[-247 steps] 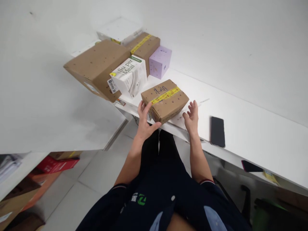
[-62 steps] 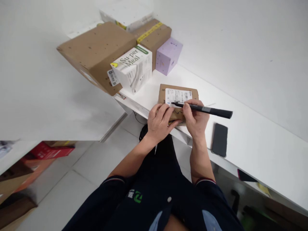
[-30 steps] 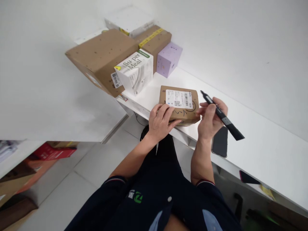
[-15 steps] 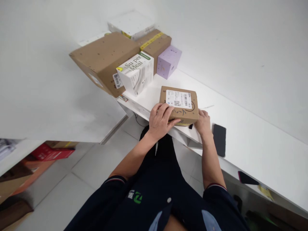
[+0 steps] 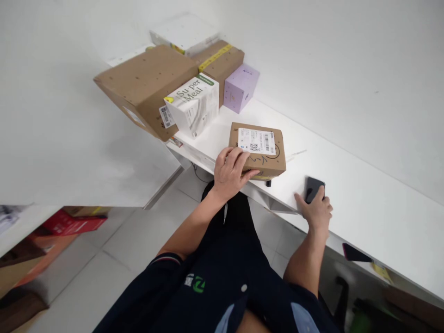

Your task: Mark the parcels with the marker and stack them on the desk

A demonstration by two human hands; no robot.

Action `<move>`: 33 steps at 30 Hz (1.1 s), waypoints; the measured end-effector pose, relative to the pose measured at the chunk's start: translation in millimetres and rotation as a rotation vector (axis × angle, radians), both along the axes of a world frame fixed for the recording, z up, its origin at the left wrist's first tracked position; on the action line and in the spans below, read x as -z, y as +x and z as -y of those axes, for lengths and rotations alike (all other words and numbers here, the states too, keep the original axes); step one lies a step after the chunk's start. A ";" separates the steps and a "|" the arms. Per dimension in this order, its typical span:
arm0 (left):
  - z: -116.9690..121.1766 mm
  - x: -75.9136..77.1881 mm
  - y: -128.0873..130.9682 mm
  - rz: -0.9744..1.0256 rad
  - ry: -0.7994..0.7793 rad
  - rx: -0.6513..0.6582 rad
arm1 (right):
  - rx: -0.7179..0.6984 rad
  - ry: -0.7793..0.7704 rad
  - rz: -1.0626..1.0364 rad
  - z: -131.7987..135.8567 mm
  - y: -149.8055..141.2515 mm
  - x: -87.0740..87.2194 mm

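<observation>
The right hand (image 5: 316,210) spreads wide over the phone (image 5: 313,187), at its twelve o'clock; I cannot tell if it grips. The left hand (image 5: 229,173) holds the parcel (image 5: 258,147), at its one o'clock, thumb on the near side. The step seems to be taking the phone; that calls for drawing thumb and fingers in on its edges. From the parcel, the phone lies at four, the carton (image 5: 196,104) at ten.

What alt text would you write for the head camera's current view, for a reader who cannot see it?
A person's left hand holds a labelled cardboard box on a white table, while the right hand is spread over a dark phone. On the left are a white "Su-per Meal" box, a purple box and a large brown box.
</observation>
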State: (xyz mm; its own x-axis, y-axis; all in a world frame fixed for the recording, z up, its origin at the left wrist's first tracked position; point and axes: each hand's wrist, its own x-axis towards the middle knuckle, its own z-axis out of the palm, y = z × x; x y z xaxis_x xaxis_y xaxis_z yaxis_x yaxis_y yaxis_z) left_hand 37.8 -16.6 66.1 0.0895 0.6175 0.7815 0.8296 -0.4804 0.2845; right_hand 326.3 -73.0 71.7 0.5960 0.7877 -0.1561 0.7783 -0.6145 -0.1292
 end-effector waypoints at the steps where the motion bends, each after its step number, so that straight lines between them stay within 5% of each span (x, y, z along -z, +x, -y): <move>1: -1.7 0.1 -0.1 -0.001 -0.003 0.003 | 0.012 -0.014 -0.015 3.2 1.7 -1.0; 10: -6.7 -2.5 -1.4 0.002 -0.112 0.038 | 0.105 0.123 -0.142 -0.9 20.0 -2.4; 16: 24.3 -9.1 3.7 0.170 0.014 0.010 | 0.194 0.589 -0.773 25.1 12.9 -4.2; 20: 65.2 -16.1 19.5 0.362 -0.219 0.383 | -0.009 0.845 -0.947 38.6 -31.1 -17.4; 23: 92.0 -21.2 37.1 0.643 -0.492 0.707 | -0.239 0.895 -1.018 41.9 -77.5 -26.5; 25: 103.9 -21.9 47.9 0.846 -0.587 0.799 | -0.328 0.900 -1.049 43.0 -107.0 -25.9; 29: 116.9 -8.4 56.7 1.131 -0.609 0.609 | -0.376 0.907 -0.919 47.8 -144.9 -9.0; 33: 122.5 18.3 50.0 1.372 -0.620 0.351 | -0.486 0.909 -0.957 54.9 -149.9 3.5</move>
